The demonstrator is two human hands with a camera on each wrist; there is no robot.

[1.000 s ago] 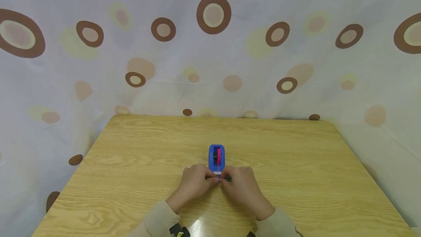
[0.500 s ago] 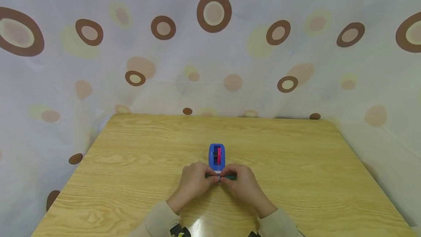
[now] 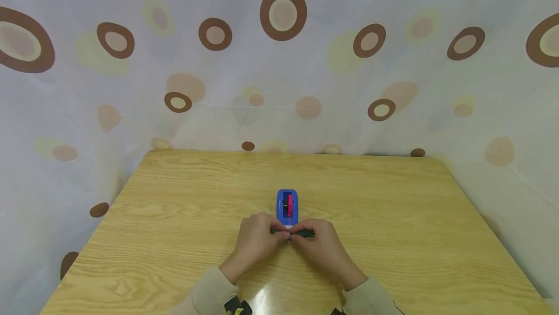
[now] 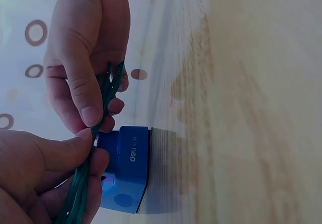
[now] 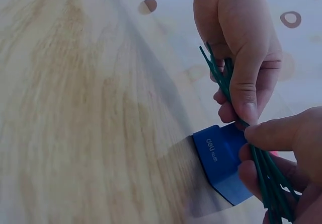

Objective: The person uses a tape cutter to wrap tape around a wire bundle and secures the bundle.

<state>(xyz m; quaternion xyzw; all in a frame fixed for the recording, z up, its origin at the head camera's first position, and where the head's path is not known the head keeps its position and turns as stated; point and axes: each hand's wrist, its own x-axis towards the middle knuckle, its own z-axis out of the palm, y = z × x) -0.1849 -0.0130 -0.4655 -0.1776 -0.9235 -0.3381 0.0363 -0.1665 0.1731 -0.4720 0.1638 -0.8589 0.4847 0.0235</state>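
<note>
A bundle of thin green strips (image 5: 262,169), perhaps twist ties, runs crosswise between both hands. My left hand (image 3: 257,236) pinches it near the middle with thumb and fingers. Right beside it, my right hand (image 3: 322,246) pinches the same bundle, the two thumb tips almost meeting. The strips fan out at both ends in the wrist views. Just beyond the fingertips stands a blue tape dispenser (image 4: 130,156) marked "deli", its toothed cutter edge facing the hands. A pink-red tape core (image 3: 290,205) shows in its slot. Whether tape lies around the bundle is hidden by the fingers.
The wood-grain table (image 3: 183,193) extends to both sides of the hands and behind the dispenser. A pale curtain (image 3: 279,72) with brown circles hangs along its back and sides.
The green bundle, barely visible a second ago, now shows on both sides of the fingers. Both hands have stayed pinched together by the dispenser; the head view has tilted slightly.
</note>
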